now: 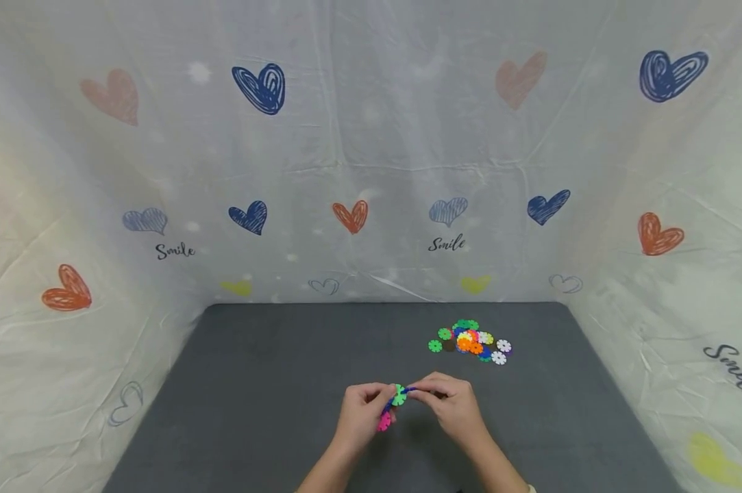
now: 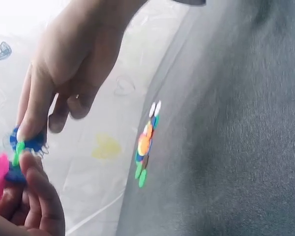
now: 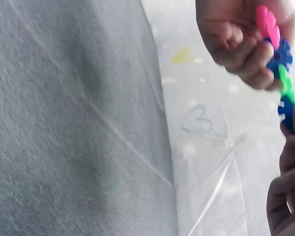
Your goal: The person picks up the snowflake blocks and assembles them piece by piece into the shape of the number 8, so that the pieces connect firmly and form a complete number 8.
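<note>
Both hands meet over the near middle of the table around a short chain of notched plastic snowflake discs. The chain runs from a pink disc [image 3: 268, 28] to a blue disc [image 3: 283, 55], a green disc [image 1: 399, 395] and a second blue disc [image 3: 286, 112] at the far end. My left hand [image 1: 360, 413] grips the chain near its first blue and green discs, with the pink one hanging below in the head view. Between thumb and fingers, my right hand [image 1: 455, 405] pinches the end blue disc, which touches the green one. Fingers hide parts of the discs.
A loose pile of snowflake discs [image 1: 467, 342] in green, orange, white, blue and other colours lies on the dark grey table [image 1: 272, 383], beyond the right hand. Pale cloth [image 1: 383, 171] with printed hearts hangs behind and at both sides.
</note>
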{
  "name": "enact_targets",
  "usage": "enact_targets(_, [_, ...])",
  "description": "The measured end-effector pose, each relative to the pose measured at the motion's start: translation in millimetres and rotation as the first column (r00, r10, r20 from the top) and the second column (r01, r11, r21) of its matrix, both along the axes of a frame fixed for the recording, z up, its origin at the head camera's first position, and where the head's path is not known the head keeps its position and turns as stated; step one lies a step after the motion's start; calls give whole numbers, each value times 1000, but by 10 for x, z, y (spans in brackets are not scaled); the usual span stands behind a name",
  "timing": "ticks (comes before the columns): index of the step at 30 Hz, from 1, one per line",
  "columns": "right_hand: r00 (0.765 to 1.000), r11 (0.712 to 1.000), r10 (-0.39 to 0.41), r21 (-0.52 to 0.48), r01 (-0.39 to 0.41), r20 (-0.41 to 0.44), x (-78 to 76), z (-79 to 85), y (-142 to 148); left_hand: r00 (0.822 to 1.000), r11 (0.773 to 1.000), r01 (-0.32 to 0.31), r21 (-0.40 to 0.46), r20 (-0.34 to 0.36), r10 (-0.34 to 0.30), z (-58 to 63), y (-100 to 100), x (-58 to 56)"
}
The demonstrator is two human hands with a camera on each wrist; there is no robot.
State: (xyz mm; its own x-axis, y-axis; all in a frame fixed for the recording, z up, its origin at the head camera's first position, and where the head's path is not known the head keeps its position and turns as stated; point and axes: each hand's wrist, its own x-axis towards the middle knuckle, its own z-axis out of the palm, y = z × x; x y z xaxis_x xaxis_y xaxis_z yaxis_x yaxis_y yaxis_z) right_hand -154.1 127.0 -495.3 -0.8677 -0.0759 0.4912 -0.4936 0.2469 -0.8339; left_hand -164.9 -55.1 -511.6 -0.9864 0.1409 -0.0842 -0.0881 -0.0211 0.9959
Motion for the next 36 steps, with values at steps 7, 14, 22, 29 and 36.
enact_targets(7, [1000,999,23,41,-24,6,29,-41,3,999,1000,16,-20,44,-15,-40,-52,16])
enact_targets(14, [998,998,43,47,-42,-38,-72,-264,60,998,999,37,-10,60,-36,-64,-47,8])
enact_targets(22, [979,978,206,19,-206,4,-185,-466,177,986,988,82,134,135,-101,-193,-12,58])
enact_targets(29, [978,995,94,-37,-89,188,-467,-593,519,980,992,50,115,185,-71,-185,7,7])
enact_targets(36, [827,834,-511,370,410,235,-1018,-806,913,982,993,-31,118,189,8,-142,-2,-60])
